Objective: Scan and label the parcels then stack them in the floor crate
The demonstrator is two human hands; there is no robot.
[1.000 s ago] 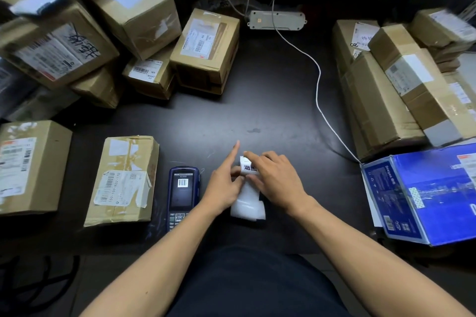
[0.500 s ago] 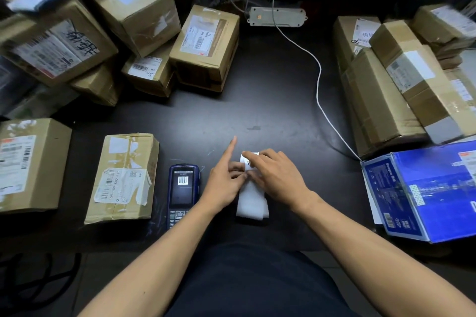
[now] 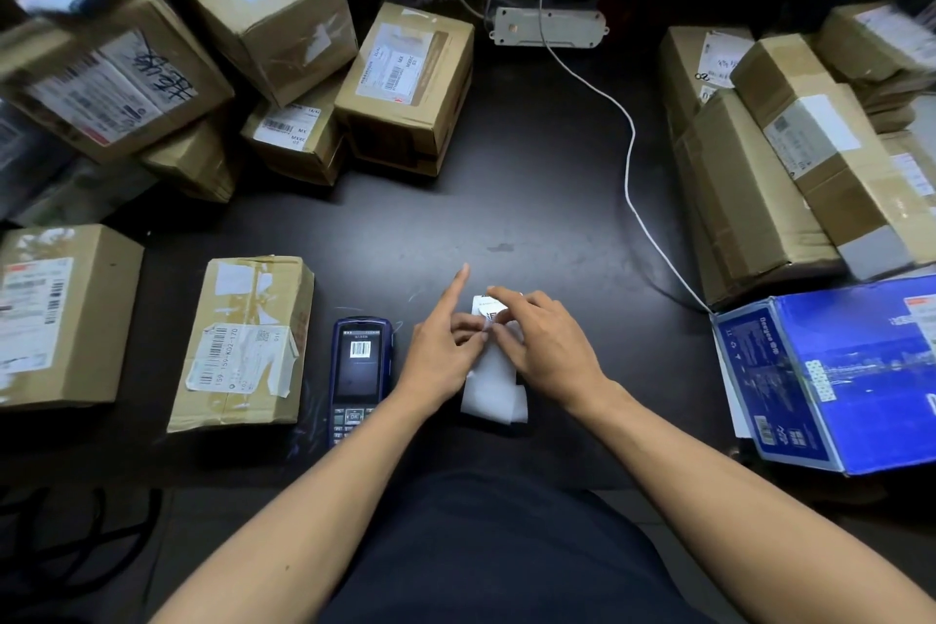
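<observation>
Labels (image 3: 494,383) on their backing strip sit pinched between left hand (image 3: 441,351) and right hand (image 3: 539,341), probably to peel one free.

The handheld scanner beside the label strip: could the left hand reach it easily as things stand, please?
Probably yes. The handheld scanner lies face up just beside the left hand, with bare table between them. But its fingers are pinching the label strip, so it must let go first.

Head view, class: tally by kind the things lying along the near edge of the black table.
Brown cardboard boxes with white shipping labels: 2
Dark blue handheld scanner: 1
White paper label strip: 1
Blue printed carton: 1
Total: 5
</observation>
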